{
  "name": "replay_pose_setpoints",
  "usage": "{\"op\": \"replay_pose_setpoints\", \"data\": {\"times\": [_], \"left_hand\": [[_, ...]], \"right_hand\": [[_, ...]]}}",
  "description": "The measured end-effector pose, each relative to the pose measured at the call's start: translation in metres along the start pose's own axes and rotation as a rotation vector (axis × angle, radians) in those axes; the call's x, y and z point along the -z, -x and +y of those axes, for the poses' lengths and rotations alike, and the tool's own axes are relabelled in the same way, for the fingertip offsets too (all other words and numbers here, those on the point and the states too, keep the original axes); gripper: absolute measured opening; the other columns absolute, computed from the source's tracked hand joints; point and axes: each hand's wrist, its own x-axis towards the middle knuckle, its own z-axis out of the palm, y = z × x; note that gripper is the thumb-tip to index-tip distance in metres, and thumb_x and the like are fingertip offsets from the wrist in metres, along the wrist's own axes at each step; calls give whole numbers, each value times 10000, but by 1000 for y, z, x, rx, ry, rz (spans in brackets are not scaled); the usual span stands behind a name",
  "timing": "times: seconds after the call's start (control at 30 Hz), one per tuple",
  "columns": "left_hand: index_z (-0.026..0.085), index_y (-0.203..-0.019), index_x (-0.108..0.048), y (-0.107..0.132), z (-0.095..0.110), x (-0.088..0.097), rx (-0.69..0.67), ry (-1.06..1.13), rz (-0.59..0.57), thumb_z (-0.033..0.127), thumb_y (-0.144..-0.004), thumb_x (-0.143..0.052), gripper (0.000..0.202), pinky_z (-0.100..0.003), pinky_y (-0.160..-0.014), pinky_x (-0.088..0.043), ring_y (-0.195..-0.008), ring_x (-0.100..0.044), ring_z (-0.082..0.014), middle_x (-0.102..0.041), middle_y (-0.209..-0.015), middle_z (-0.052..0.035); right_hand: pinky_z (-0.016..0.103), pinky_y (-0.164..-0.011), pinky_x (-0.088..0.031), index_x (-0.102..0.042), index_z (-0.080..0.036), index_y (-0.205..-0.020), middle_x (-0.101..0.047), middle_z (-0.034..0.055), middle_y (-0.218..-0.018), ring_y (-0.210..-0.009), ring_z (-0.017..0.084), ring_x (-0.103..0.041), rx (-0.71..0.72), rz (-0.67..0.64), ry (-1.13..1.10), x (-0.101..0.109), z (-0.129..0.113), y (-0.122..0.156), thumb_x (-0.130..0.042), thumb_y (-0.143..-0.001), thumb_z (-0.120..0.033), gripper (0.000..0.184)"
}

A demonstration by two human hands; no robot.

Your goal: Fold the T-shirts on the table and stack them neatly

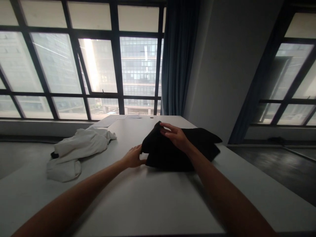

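A black folded cloth lies on the white table, its left part raised into a peak and its right part spread in loose layers. At the peak, my right hand grips the cloth's edge between thumb and forefinger, with the other fingers stretched out. My left hand is at the cloth's left end, thumb by the lower front corner and fingers at the side fold, holding that edge. Which kind of garment or fabric piece it is, I cannot tell.
A crumpled white garment with a small dark part lies to the left on the white table. Papers rest at the far end. Beyond stand windows, a blue curtain and a grey wall.
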Motion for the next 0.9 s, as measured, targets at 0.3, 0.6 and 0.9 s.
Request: {"op": "replay_pose_setpoints", "data": {"times": [0.3, 0.6, 0.9], "left_hand": [[140, -957, -655, -8, -11, 7, 401, 806, 393, 420, -751, -662, 348, -298, -637, -530, -721, -669, -201, -708, -777, -41], [127, -1378, -453, 7, -72, 36, 411, 234, 421, 342, -650, -783, 828, -403, -969, -490, -1181, -601, -318, -646, -1259, -162], [181, -986, -711, 8, -78, 65, 427, -34, 348, 419, -754, -595, 352, -310, -699, -522, -742, -674, -217, -695, -763, -18]], "right_hand": [[464, -1042, -443, -424, -213, -1466, -424, 177, -1510, -1296, 315, -513, -354, 69, 337, 37, 37, 35, -841, -642, -398, 942], [297, -757, -523, -696, -220, -1186, -691, 77, -1110, -901, 223, -664, -561, -543, 914, -2, 40, 40, -856, -630, -398, 606], [375, -925, -456, -713, -200, -1113, -665, 114, -1167, -1108, 286, -603, -473, 51, 1409, 49, 39, 39, -574, -878, -227, 274]]}}
